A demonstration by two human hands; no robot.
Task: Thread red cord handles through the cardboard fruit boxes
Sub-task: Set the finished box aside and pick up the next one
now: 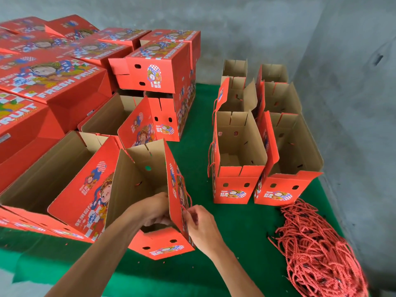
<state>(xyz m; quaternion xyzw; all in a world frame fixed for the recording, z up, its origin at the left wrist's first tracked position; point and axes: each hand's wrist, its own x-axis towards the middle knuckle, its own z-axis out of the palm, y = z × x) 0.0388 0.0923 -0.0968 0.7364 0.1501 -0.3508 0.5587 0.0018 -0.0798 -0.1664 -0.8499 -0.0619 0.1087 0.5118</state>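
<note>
Centre of the frame, low down: I've got an open red box point(150, 189) standing on the green table point(235, 232), brown cardboard inside, top flaps up. My left hand point(154, 207) is reaching down inside it, against the inner face of the right wall; the fingers are hidden behind that wall, so I cannot tell how they are set or whether they hold anything. My right hand point(201, 226) is outside that same wall, fingers curled in at the panel, fingertips pinching the red cord point(187, 195). That cord loops up along the outer face of the right wall, just above my right hand.

Lower right of the frame, a big heap of loose red cords point(317, 249) lies on the table, running off the bottom edge.

Right of centre, open boxes point(235, 157) stand in two rows going back toward the grey wall point(257, 28). Red cord handles hang down the left side of the left row's nearer boxes.

Left of the frame, more open boxes point(53, 174) stand just beside the one I'm working on, touching it. Upper left, closed printed boxes point(53, 78) reading FRESH FRUIT are stacked up, and another pair of boxes point(158, 82) sits stacked at upper centre.
</note>
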